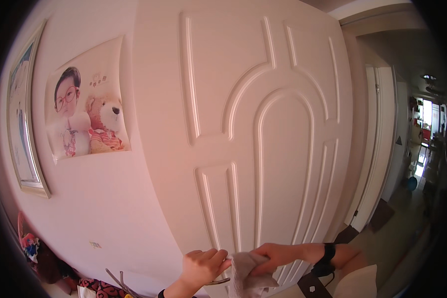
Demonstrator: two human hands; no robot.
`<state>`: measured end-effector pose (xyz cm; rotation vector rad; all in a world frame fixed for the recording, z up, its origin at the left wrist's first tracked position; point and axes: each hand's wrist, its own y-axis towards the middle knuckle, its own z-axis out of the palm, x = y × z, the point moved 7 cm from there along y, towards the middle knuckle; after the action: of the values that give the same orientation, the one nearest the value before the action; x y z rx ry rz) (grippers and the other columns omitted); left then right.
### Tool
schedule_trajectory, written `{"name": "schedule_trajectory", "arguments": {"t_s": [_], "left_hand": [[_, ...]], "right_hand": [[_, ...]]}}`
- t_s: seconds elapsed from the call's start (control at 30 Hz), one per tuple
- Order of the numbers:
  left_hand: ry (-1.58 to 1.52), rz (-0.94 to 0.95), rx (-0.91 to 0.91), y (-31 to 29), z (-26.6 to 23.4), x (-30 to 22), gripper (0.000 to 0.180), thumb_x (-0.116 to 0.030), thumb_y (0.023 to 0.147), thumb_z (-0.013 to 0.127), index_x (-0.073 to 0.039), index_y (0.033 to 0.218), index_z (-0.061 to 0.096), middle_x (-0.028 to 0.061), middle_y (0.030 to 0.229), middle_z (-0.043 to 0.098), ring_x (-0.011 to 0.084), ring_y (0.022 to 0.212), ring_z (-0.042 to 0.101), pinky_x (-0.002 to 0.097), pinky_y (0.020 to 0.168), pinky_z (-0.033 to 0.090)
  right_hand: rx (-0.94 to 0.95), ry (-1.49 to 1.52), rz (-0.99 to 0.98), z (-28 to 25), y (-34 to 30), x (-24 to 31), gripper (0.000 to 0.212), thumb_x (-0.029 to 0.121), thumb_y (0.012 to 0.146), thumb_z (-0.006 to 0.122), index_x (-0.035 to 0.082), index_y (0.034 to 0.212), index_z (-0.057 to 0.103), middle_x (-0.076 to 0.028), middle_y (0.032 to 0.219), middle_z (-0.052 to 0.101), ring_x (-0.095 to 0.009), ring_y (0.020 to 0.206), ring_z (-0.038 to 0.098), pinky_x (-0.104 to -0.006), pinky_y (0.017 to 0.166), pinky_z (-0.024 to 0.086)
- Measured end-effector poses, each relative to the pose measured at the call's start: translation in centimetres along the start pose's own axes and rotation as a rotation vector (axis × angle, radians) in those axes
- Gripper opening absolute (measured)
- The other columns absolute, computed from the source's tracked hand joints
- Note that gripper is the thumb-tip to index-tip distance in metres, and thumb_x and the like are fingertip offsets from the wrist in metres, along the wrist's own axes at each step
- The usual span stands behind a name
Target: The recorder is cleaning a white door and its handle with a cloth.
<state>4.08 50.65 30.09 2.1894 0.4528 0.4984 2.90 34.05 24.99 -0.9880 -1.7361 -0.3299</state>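
Note:
A light grey cloth (243, 275) hangs bunched in front of the lower part of a pale panelled door (285, 124). My right hand (269, 258) grips the cloth from the right, its fingers pressed into the folds. Beside the cloth's left edge, my left hand (203, 267) is closed, fingers curled, thumb side touching or nearly touching the fabric. What it holds, if anything, is hidden. Just under that hand a curved metal door handle (218, 282) shows, partly covered by the hand and the cloth.
On the left wall hang a poster (89, 107) and a framed picture (27, 119). Thin metal bars (119, 282) and a dark patterned fabric (102, 288) lie low at left. Past the door's right side, a hallway (407, 218) runs back by a white door frame (377, 144).

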Motion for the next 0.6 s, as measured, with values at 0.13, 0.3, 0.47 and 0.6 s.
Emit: {"name": "schedule_trajectory", "arguments": {"t_s": [0.13, 0.3, 0.47, 0.6], "left_hand": [[-0.224, -0.285, -0.230, -0.9, -2.3, 5.1, 0.022, -0.017, 0.080, 0.076, -0.006, 0.093, 0.063, 0.0038, 0.076, 0.062, 0.0223, 0.059, 0.059, 0.0323, 0.049, 0.044], [-0.139, -0.749, -0.361, -7.7, -1.2, 13.7, 0.069, -0.008, 0.081, 0.071, -0.002, 0.138, 0.033, 0.0197, 0.133, 0.044, 0.0359, 0.122, 0.045, 0.0450, 0.095, 0.040], [-0.253, -0.780, -0.068, -11.8, 6.1, 17.1, 0.102, -0.026, 0.080, 0.079, 0.004, 0.148, 0.009, 0.0268, 0.140, 0.038, 0.0419, 0.129, 0.040, 0.0499, 0.104, 0.036], [-0.585, -0.795, -0.050, -11.2, 8.0, 17.1, 0.093, -0.025, 0.086, 0.074, 0.005, 0.147, 0.010, 0.0265, 0.135, 0.047, 0.0401, 0.127, 0.046, 0.0482, 0.104, 0.038]], "right_hand": [[-0.375, 0.544, -0.346, -7.5, -6.1, 0.9, 0.039, 0.012, 0.092, 0.064, 0.000, 0.128, 0.054, -0.009, 0.122, 0.062, -0.020, 0.114, 0.060, -0.0343, 0.095, 0.051], [-1.011, 0.076, -0.235, -20.7, -20.2, 9.7, 0.059, 0.011, 0.084, 0.073, -0.003, 0.133, 0.046, -0.011, 0.120, 0.062, -0.019, 0.108, 0.063, -0.0323, 0.091, 0.052], [-1.347, 0.117, -0.506, -33.9, -41.7, 12.0, 0.040, 0.025, 0.093, 0.062, -0.001, 0.122, 0.056, -0.011, 0.112, 0.066, -0.025, 0.103, 0.066, -0.0411, 0.087, 0.056], [-1.427, -0.007, -0.854, -38.1, -41.4, 23.6, 0.039, 0.031, 0.097, 0.056, 0.002, 0.122, 0.057, -0.009, 0.114, 0.065, -0.021, 0.105, 0.064, -0.0421, 0.089, 0.053]]}}
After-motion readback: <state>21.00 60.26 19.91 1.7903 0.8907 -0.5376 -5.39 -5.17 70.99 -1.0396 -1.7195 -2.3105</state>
